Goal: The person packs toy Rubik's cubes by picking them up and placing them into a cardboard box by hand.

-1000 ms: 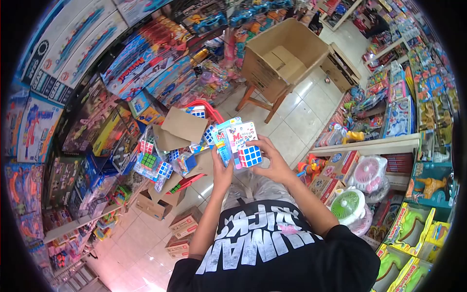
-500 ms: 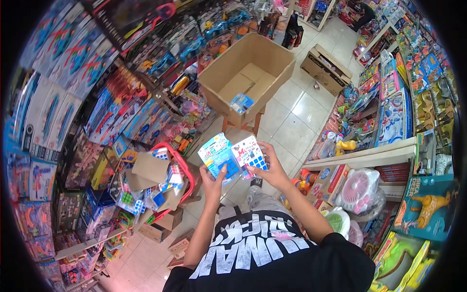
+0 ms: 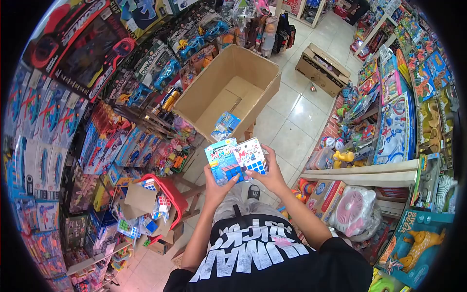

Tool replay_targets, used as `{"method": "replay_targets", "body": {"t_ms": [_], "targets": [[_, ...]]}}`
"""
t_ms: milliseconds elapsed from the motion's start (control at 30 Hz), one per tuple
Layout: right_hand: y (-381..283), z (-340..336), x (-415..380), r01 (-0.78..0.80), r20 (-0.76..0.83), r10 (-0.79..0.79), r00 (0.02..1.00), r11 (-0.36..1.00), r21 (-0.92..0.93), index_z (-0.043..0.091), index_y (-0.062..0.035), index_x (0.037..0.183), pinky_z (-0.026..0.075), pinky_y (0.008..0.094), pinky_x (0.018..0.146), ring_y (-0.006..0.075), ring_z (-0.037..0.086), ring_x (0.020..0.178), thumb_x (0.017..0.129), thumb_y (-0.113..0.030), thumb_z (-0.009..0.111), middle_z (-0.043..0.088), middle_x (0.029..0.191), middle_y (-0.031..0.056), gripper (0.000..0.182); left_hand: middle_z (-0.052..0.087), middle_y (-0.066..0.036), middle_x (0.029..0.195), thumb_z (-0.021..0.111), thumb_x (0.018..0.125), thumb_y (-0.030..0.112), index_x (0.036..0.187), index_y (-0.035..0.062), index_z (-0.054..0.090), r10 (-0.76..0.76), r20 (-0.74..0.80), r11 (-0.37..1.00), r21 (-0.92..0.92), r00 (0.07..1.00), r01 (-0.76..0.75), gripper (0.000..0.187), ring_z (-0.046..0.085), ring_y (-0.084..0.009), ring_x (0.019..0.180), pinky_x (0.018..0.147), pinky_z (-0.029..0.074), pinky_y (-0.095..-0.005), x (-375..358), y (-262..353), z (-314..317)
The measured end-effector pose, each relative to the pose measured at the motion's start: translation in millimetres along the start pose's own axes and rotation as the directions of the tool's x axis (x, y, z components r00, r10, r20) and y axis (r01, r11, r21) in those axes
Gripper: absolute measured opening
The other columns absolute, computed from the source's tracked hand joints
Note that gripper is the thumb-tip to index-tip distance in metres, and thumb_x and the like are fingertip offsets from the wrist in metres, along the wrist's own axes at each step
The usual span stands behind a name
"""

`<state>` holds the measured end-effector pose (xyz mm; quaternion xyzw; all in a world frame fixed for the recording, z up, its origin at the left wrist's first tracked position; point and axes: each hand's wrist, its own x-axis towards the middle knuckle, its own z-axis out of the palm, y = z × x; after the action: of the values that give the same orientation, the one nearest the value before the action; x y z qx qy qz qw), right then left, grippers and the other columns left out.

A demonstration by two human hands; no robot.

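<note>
Just beyond held cube packs [image 3: 221,155], cardboard box [image 3: 209,92]: blue packaging [image 3: 226,124].

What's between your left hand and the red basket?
In the head view, brown wooden bars and some tiled floor show between the left hand and the red basket.

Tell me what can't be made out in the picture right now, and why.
Head view, hidden: the left hand's fingers behind the blue pack, which covers them.
Head view, hidden: whatever lies under the cardboard piece in the red basket.
Head view, too small: the fine print on the white pack.
Head view, cut off: the green item, by the bottom edge.
</note>
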<state>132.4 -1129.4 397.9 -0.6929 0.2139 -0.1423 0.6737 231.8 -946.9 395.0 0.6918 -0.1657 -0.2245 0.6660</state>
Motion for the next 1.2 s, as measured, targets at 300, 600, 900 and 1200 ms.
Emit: {"method": "replay_targets", "body": {"t_ms": [300,600,900,1200], "targets": [[-15.7,15.6,137.7,0.046,-0.042,-0.055,0.998,0.982,-0.185,0.017,-0.0021,0.148,0.044,0.0379,0.100,0.0324,0.055,0.121,0.089,-0.028,0.068,0.048,0.136,0.0241,0.082,0.057,-0.018,0.114,0.082,0.077,0.023,0.123,-0.0011,0.035,0.079,0.058,0.992,0.090,0.995,-0.084,0.070,0.060,-0.0212,0.106,0.089,0.049,-0.0345,159.9,19.6,-17.3],[-6.5,15.0,293.7,-0.116,-0.280,-0.046,0.959,0.836,-0.536,0.022,-0.0035,0.147,0.044,0.0439,0.100,0.0401,0.054,0.121,0.085,-0.026,0.071,0.049,0.134,0.0279,0.082,0.057,-0.017,0.115,0.080,0.080,0.024,0.123,-0.0041,0.039,0.012,0.028,1.000,-0.004,1.000,-0.012,0.066,0.059,-0.0213,0.106,0.090,0.048,-0.0345,335.0,-21.5,9.1],[77.9,-23.0,419.7,-0.408,-0.240,0.365,0.899,0.505,-0.761,0.030,-0.0044,0.143,0.048,0.0431,0.097,0.0379,0.058,0.116,0.071,-0.029,0.082,0.059,0.125,0.0245,0.092,0.067,-0.007,0.105,0.080,0.082,0.024,0.111,0.0034,0.062,-0.452,0.181,0.842,-0.239,0.874,0.484,0.039,0.065,-0.0196,0.092,0.079,0.053,-0.0325,432.6,-193.4,54.9],[153.2,-29.3,427.2,-0.604,-0.332,0.648,0.685,0.251,-0.756,0.044,-0.0053,0.134,0.050,0.0402,0.097,0.0340,0.057,0.119,0.068,-0.023,0.079,0.058,0.128,0.0198,0.077,0.051,-0.023,0.133,0.077,0.080,0.042,0.133,-0.0062,0.045,-0.735,-0.051,0.672,0.072,0.676,0.737,0.078,0.052,-0.0312,0.120,0.102,0.041,-0.0415,375.5,-250.0,98.5]]}}
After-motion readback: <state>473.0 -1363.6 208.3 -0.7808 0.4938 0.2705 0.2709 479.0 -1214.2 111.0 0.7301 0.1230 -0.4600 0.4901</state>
